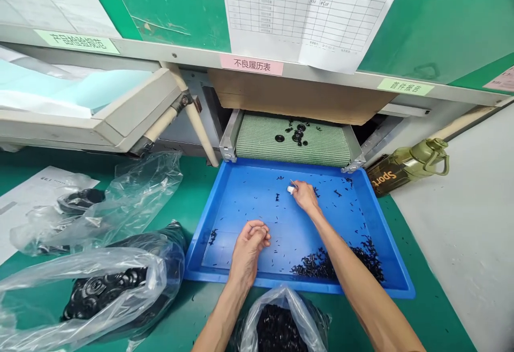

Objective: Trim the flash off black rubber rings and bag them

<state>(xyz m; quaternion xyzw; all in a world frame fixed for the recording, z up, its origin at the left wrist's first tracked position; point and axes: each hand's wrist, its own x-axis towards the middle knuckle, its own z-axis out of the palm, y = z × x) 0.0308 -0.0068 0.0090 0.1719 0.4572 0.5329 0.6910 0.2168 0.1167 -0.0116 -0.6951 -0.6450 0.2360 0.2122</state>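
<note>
My left hand (251, 242) hovers over the front left part of a blue tray (241, 275), its fingers curled together. Whatever is inside those fingers, if anything, is hidden. Farther in, my right hand (305, 197) reaches over the tray's back middle with its fingers pinched. Something small and white (290, 189) and a thin sliver show at its fingertips, too small to name. Tiny black pieces lie scattered on the tray floor, with a dense pile of black bits (315, 265) at the front right, partly behind my right forearm.
A green conveyor belt (257, 146) carrying black round parts (297, 135) ends at the tray's back edge. Clear plastic bags of black parts stand at left (160, 266) and front (317, 320). A green bottle (405, 165) leans at right; a slanted document holder (132, 100) overhangs the left.
</note>
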